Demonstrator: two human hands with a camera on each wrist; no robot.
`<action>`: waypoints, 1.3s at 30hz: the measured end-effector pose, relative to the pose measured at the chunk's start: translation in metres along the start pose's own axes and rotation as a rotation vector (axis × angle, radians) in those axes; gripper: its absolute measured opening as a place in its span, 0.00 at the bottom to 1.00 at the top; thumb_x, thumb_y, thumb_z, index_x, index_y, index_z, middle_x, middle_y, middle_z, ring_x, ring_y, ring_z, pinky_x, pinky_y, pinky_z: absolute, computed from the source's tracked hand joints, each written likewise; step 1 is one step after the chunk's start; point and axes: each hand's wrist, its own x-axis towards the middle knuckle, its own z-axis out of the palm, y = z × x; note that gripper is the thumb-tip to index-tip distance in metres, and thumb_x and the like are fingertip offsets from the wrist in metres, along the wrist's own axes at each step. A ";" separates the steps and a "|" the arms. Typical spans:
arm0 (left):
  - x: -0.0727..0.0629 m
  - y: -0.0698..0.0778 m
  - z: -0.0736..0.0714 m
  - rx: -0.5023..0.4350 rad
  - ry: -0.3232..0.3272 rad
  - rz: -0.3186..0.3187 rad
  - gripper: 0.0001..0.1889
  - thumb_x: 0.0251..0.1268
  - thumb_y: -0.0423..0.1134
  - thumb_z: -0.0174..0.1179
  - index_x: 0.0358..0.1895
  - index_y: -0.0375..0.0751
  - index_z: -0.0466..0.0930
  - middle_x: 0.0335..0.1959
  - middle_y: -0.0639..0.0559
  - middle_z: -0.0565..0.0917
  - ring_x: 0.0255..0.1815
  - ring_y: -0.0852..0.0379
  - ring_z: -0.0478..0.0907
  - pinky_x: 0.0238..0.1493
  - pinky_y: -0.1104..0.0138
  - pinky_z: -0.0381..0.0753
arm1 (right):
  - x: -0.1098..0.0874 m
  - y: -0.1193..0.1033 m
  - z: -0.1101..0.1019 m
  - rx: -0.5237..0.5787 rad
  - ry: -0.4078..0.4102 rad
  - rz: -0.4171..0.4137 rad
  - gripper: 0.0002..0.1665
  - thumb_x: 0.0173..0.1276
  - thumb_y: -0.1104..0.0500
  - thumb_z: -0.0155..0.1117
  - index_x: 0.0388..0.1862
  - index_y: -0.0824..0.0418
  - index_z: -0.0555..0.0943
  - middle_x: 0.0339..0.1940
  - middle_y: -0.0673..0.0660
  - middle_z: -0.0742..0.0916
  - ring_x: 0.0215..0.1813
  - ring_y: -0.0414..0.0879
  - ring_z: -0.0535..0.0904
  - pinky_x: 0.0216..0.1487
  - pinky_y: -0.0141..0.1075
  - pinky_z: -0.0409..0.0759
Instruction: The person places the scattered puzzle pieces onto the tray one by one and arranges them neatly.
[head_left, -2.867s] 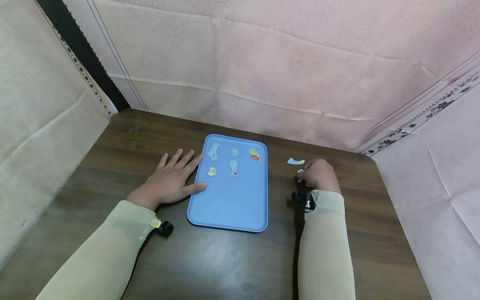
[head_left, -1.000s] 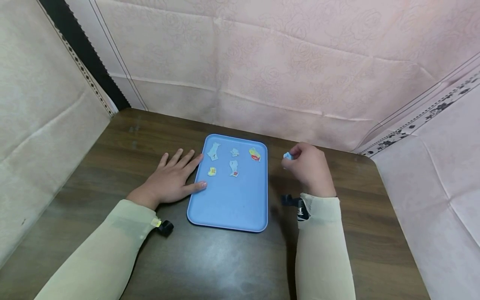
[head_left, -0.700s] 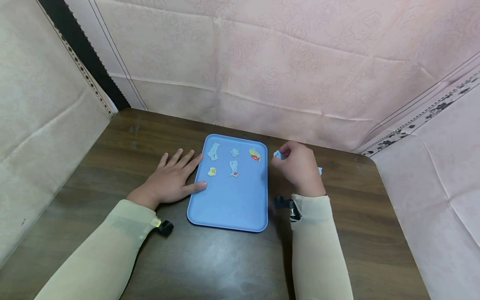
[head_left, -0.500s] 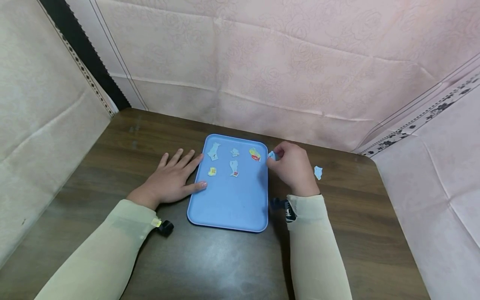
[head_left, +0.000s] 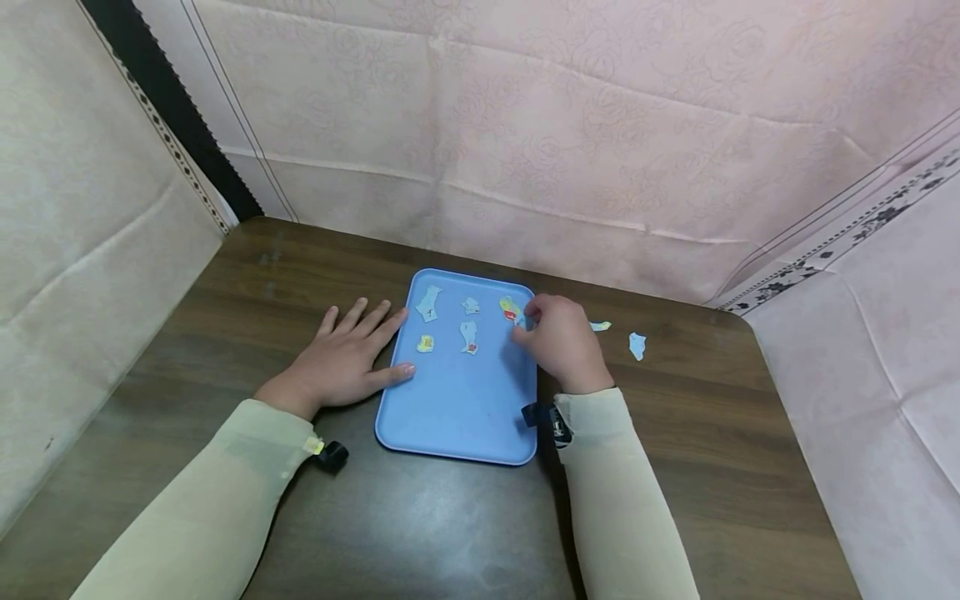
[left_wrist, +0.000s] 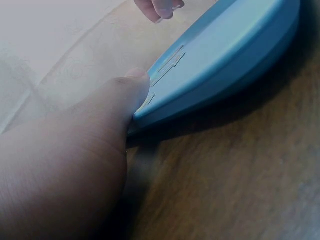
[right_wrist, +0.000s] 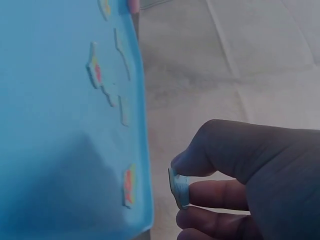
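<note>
My right hand [head_left: 562, 346] pinches a small light-blue puzzle piece [right_wrist: 180, 190] between thumb and fingers, above the far right part of the blue tray [head_left: 457, 417]. Close beneath, in the head view, lies a yellow and red puzzle piece [head_left: 510, 308] on the tray. My left hand [head_left: 337, 362] lies flat with fingers spread at the tray's left side. Its thumb [left_wrist: 135, 85] rests over the rim. Several other pieces lie apart on the tray, among them a tall light-blue one [head_left: 427, 304], a small yellow one [head_left: 425, 343] and one with a red spot [head_left: 468, 336].
Right of the tray, on the brown wooden table [head_left: 720, 433], lie a light-blue piece [head_left: 637, 346] and a piece with a yellow end [head_left: 602, 326], partly hidden by my right hand. Pale patterned cloth [head_left: 525, 150] hangs around the table's back and sides.
My right hand has picked a light-blue piece off the table and carried it left over the tray's edge. The loose pieces it had covered show again. My left hand has stayed still.
</note>
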 end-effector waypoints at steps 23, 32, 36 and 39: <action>0.001 0.000 -0.001 0.001 0.002 0.003 0.53 0.80 0.82 0.45 0.96 0.64 0.39 0.97 0.43 0.46 0.97 0.30 0.34 0.89 0.25 0.28 | 0.005 0.002 0.026 -0.092 -0.080 0.004 0.19 0.73 0.50 0.79 0.57 0.58 0.93 0.46 0.56 0.92 0.45 0.53 0.86 0.39 0.45 0.88; 0.001 0.000 -0.001 -0.002 0.005 0.004 0.52 0.80 0.82 0.46 0.96 0.63 0.40 0.97 0.43 0.46 0.97 0.29 0.34 0.89 0.25 0.28 | 0.006 0.001 0.029 -0.117 -0.091 0.016 0.19 0.72 0.49 0.80 0.57 0.57 0.93 0.49 0.56 0.92 0.47 0.53 0.87 0.43 0.48 0.90; 0.001 0.000 -0.001 -0.001 0.004 0.004 0.53 0.80 0.82 0.46 0.96 0.63 0.40 0.97 0.43 0.46 0.97 0.30 0.34 0.89 0.25 0.28 | 0.005 0.000 0.029 -0.128 -0.104 0.024 0.20 0.73 0.49 0.80 0.57 0.56 0.93 0.52 0.57 0.92 0.49 0.54 0.87 0.46 0.50 0.92; 0.001 0.000 -0.001 -0.003 0.001 0.005 0.52 0.80 0.82 0.46 0.96 0.63 0.40 0.97 0.43 0.46 0.97 0.30 0.34 0.89 0.25 0.28 | 0.005 0.000 0.029 -0.132 -0.112 0.026 0.20 0.73 0.48 0.80 0.58 0.56 0.93 0.54 0.57 0.92 0.50 0.54 0.87 0.48 0.51 0.92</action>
